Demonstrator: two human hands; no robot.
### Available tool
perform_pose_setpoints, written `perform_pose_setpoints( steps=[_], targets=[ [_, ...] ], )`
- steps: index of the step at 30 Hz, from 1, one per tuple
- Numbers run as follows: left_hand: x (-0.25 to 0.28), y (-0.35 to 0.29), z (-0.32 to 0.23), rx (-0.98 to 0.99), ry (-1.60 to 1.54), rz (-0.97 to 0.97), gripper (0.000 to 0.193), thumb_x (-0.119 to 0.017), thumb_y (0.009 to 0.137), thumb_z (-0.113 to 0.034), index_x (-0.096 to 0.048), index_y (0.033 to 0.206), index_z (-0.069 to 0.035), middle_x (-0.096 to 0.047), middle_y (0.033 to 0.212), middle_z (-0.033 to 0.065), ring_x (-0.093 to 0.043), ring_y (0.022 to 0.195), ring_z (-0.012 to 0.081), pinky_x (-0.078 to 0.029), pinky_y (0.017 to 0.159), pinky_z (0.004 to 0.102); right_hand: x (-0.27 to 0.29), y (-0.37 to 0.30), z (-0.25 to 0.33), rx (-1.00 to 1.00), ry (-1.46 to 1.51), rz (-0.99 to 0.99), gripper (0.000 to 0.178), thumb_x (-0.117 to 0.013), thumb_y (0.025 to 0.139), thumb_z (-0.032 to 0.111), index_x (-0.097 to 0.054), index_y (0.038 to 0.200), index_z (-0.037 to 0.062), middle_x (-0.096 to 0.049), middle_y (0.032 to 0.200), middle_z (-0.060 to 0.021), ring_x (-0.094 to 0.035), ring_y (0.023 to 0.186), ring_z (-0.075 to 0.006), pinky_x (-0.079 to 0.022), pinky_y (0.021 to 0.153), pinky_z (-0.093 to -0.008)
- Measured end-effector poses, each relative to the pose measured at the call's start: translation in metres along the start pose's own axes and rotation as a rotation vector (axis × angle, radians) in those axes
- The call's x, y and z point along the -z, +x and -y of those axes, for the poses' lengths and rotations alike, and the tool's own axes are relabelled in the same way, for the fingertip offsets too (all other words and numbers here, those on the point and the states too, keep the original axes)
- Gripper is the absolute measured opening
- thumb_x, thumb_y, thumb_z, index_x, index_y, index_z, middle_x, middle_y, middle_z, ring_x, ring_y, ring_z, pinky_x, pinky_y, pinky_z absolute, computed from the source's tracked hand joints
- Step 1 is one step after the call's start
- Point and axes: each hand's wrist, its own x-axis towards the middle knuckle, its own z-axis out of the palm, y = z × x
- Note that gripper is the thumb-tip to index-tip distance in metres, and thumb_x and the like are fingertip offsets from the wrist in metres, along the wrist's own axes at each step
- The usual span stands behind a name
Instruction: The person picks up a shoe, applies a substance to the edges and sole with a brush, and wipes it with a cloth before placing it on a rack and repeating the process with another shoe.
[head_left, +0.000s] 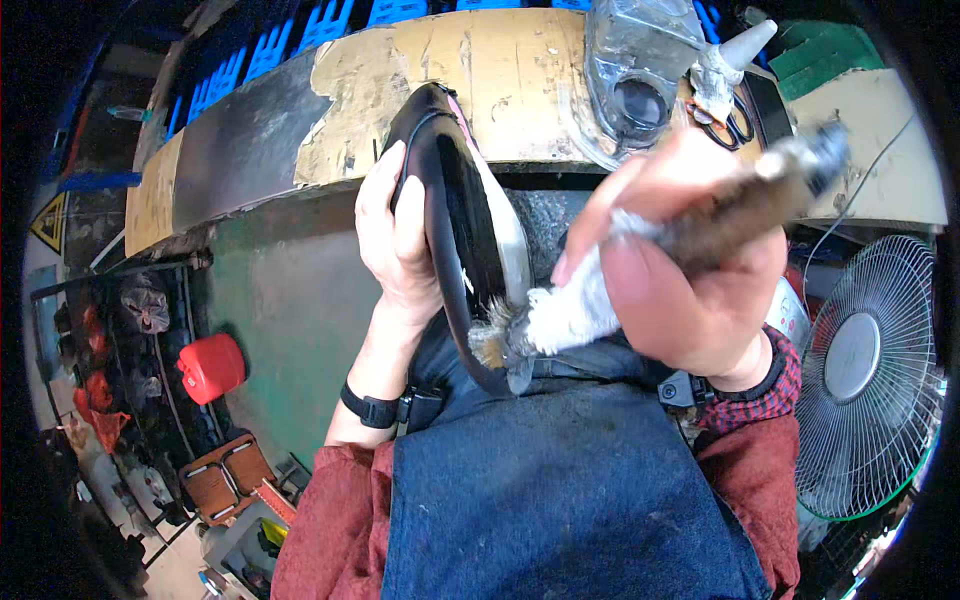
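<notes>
My left hand (395, 235) is closed around the left side of a black shoe (470, 210) that stands lengthwise in front of me, over my lap. A long dark opening or underside of the shoe faces me, with a pale strip along its right edge. In my right hand (690, 290) is a brush (575, 315) with white wrapping around its neck and a brown handle, blurred at its far end. Its frayed bristles touch the near end of the shoe. A blue denim apron (560, 480) covers my lap.
A worn workbench (430, 60) curves across the front, bearing a cloudy plastic container (640, 60), a wrapped cone-tipped bottle (722, 75) and scissors (735, 125). Blue crates (265, 50) line the back. A fan (855, 360) stands at right, a red jug (212, 368) at left.
</notes>
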Motion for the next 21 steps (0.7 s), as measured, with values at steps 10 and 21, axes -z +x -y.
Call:
perform_pose_setpoints(
  steps=[10, 21],
  targets=[
    [0.015, 0.026, 0.025, 0.289, -0.243, 0.303, 0.071, -0.073, 0.071, -0.006, -0.044, 0.135, -0.009, -0.057, 0.122, 0.0188, -0.058, 0.109, 0.0347, -0.047, 0.093, 0.0415, 0.022, 0.021, 0.020, 0.326, -0.038, 0.303, 0.025, -0.075, 0.073, 0.013, -0.057, 0.087, 0.0018, -0.068, 0.080, -0.0183, -0.064, 0.059, -0.0192, -0.053, 0.052, -0.0302],
    [0.079, 0.095, 0.002, 0.675, -0.540, 1.004, 0.093, -0.088, 0.053, -0.035, -0.045, 0.131, -0.005, -0.059, 0.120, 0.0179, -0.056, 0.114, 0.0333, -0.043, 0.100, 0.0403, 0.028, 0.071, -0.001, 0.050, 0.251, -0.166, 0.020, -0.050, 0.097, 0.024, -0.051, 0.092, 0.0049, -0.065, 0.081, -0.0121, -0.061, 0.063, -0.0119, -0.049, 0.054, -0.0227]
  ],
)
